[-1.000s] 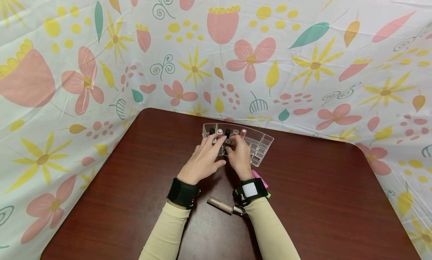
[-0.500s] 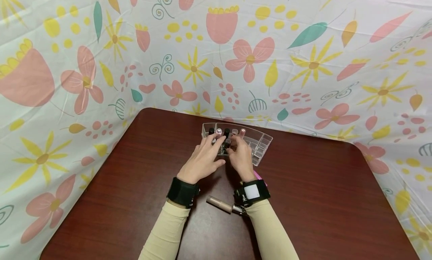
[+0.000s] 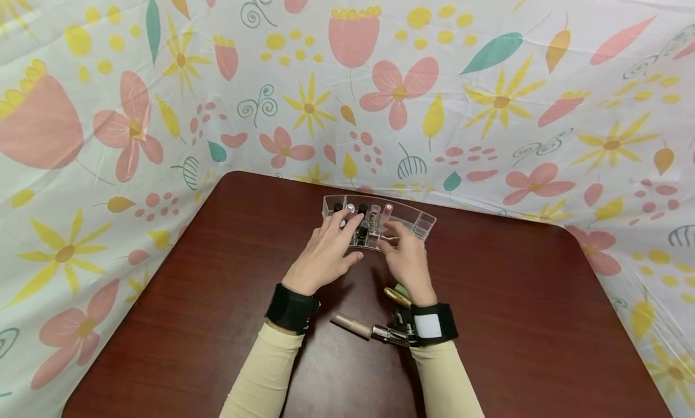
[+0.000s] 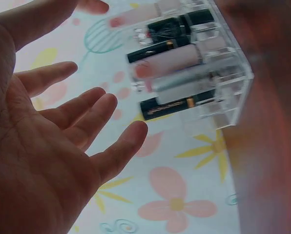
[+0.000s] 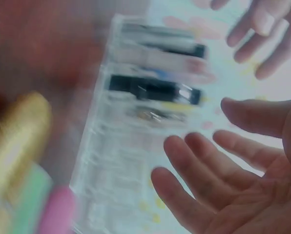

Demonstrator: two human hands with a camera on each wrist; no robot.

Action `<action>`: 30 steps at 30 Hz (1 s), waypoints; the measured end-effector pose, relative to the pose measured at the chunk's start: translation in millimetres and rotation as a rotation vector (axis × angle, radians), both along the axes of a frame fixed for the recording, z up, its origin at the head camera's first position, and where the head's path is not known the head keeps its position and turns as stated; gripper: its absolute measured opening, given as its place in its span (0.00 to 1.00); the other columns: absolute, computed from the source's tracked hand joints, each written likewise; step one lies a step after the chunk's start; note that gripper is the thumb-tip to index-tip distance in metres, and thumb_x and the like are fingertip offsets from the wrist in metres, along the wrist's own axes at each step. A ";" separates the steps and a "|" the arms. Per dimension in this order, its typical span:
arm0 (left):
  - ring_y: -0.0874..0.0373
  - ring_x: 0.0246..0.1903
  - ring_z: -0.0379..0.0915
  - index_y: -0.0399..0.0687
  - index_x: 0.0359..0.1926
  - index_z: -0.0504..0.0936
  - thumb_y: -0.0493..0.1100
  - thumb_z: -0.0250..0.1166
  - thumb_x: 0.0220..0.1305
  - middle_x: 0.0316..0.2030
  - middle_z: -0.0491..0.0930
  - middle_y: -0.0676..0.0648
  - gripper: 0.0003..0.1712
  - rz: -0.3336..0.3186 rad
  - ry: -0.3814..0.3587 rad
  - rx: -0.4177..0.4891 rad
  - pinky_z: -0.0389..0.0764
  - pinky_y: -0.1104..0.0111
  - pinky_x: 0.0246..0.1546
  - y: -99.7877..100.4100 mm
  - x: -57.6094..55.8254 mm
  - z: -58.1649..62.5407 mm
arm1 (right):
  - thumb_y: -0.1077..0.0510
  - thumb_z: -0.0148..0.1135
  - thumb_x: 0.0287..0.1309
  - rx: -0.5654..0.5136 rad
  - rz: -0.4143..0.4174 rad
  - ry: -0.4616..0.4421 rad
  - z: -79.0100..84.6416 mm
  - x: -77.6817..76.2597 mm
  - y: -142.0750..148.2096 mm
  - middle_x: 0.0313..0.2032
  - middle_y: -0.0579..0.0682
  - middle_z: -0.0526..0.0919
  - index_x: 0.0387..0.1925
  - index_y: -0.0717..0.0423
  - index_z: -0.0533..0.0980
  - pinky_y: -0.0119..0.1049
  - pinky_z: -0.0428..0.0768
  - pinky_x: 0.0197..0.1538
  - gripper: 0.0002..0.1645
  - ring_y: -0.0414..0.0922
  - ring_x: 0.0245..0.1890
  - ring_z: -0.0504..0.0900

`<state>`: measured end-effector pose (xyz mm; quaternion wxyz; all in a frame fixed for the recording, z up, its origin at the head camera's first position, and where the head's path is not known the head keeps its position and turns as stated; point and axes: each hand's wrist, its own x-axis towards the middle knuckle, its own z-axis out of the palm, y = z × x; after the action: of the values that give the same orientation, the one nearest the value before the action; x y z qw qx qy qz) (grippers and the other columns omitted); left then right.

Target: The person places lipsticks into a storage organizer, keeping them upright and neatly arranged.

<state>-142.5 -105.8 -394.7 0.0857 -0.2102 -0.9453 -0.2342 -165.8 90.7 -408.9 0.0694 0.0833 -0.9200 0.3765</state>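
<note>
A clear acrylic organizer [image 3: 426, 221] stands at the back of the table, with several lipsticks and other cosmetic tubes upright in its left half. My left hand [image 3: 324, 252] is spread over its left end; in the left wrist view its relaxed fingers hold nothing, beside a black tube [image 4: 171, 105]. My right hand [image 3: 408, 260] is over the front right of the organizer, fingers apart and loosely bent with nothing between them. Close by its fingertips is a pink-topped tube [image 3: 387, 212]. A black tube [image 5: 155, 90] shows blurred in the right wrist view.
A beige tube [image 3: 352, 326] with a shiny silver part [image 3: 390, 335] lies on the table between the wrists. Near the right wrist are a gold tube [image 3: 397, 297], a green tube [image 3: 402, 289] and a pink tube [image 5: 59, 214]. Floral cloth hangs behind the table.
My right hand has drawn back to the right, away from the tubes, and its fingers have parted. A black tube in the front row now shows. The left hand stays nearly in place.
</note>
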 end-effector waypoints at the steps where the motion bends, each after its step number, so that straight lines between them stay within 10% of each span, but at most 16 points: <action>1: 0.42 0.73 0.58 0.53 0.78 0.58 0.51 0.68 0.68 0.75 0.58 0.38 0.44 -0.003 0.016 -0.005 0.73 0.42 0.63 1.1 1.6 2.4 | 0.58 0.64 0.67 -0.007 0.003 0.003 4.0 3.9 4.7 0.54 0.59 0.86 0.65 0.54 0.75 0.52 0.84 0.48 0.25 0.55 0.49 0.88; 16: 0.46 0.67 0.69 0.52 0.75 0.66 0.53 0.68 0.68 0.69 0.68 0.43 0.39 -0.034 0.257 -0.079 0.77 0.49 0.59 13.9 30.3 42.4 | 0.55 0.64 0.68 0.154 0.045 0.140 57.9 49.1 75.1 0.46 0.56 0.85 0.56 0.56 0.79 0.48 0.79 0.44 0.18 0.53 0.41 0.84; 30: 0.52 0.54 0.80 0.49 0.70 0.72 0.51 0.68 0.68 0.63 0.75 0.43 0.32 -0.107 0.276 -0.080 0.82 0.53 0.52 27.1 30.1 38.6 | 0.52 0.65 0.68 0.220 0.076 0.022 70.5 60.5 92.4 0.51 0.56 0.84 0.63 0.54 0.75 0.55 0.81 0.49 0.25 0.55 0.47 0.87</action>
<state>-112.4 -78.7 -356.0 0.1936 -0.2935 -0.9207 -0.1696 -105.3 183.1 -338.4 0.0558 0.1294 -0.9511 0.2747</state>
